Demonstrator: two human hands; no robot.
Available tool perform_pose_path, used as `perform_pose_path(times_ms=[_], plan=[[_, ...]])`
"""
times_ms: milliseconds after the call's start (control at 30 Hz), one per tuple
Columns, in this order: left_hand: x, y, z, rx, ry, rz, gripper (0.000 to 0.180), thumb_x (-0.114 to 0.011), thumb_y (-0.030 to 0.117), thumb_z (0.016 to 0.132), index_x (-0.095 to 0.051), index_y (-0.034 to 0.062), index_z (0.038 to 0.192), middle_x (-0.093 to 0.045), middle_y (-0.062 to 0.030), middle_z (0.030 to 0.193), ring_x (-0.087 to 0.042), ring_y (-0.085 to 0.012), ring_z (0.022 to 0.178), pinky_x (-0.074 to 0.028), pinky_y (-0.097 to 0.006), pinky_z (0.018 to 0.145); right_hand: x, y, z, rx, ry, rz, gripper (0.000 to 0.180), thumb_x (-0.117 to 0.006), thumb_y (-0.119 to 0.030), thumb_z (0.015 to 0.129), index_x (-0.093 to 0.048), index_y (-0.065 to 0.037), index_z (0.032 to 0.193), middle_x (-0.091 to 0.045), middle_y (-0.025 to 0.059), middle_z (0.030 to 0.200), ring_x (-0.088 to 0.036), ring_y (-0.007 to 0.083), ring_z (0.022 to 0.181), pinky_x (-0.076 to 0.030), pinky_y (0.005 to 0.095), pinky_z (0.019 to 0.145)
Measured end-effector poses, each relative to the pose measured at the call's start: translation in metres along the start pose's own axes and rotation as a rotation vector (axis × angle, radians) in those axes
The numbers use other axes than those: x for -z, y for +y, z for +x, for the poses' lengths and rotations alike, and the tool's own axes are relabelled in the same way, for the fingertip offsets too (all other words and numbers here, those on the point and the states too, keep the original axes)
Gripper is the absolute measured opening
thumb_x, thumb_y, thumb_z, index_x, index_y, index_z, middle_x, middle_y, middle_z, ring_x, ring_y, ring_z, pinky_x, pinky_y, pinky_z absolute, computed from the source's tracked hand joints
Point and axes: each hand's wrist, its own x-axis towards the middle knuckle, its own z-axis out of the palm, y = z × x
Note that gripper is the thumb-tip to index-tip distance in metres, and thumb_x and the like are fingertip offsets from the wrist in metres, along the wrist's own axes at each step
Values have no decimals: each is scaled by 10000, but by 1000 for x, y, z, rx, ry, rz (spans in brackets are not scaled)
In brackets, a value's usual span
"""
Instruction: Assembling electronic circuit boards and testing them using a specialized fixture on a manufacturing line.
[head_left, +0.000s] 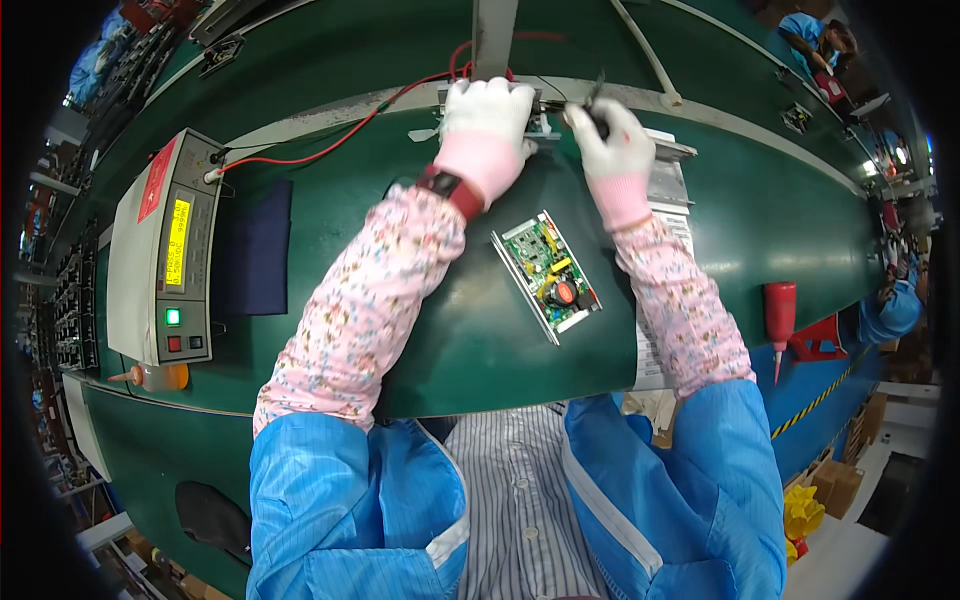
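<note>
My left hand [487, 120], in a white and pink glove, lies with curled fingers over a metal-edged unit [546, 130] at the back of the bench. The hand and a grey post hide most of that unit. To its right, my gloved right hand [614, 148] is closed round a small black tool [598, 112], whose dark tip points up and is smeared by motion; I cannot make out its kind. Nearer to me, between my forearms, a green circuit board [550, 262] in an open metal frame rests slantwise on the green bench [450, 345], touched by neither hand.
At left stands a tester [170, 250] with a lit yellow display; a red cable [335, 150] runs from it to the post [493, 40]. Beside it lies a dark blue cloth [258, 250]. Metal frames [668, 180] and printed sheets [648, 345] are at right, with a red bottle [779, 312] beyond.
</note>
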Motion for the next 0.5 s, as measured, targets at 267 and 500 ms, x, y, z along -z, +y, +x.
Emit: perform_pose_path(times_ms=[267, 500], plan=[[18, -103, -7, 286, 410, -61, 503, -802, 212, 744, -622, 63, 1190, -672, -125, 1072, -639, -335, 977, -515, -406, 872, 14, 16, -52, -82, -226, -6, 134, -714, -139, 904, -731, -17, 957, -663, 27, 794, -502, 118, 636, -414, 255, 598], [-34, -191, 11, 282, 78, 265, 578, -801, 198, 756, -617, 91, 1293, -658, -133, 1221, -607, -354, 1114, -466, -439, 997, 11, 17, -50, -122, -250, 16, 131, -700, -194, 897, -701, -65, 916, -675, 24, 802, -565, 175, 655, -452, 305, 609]])
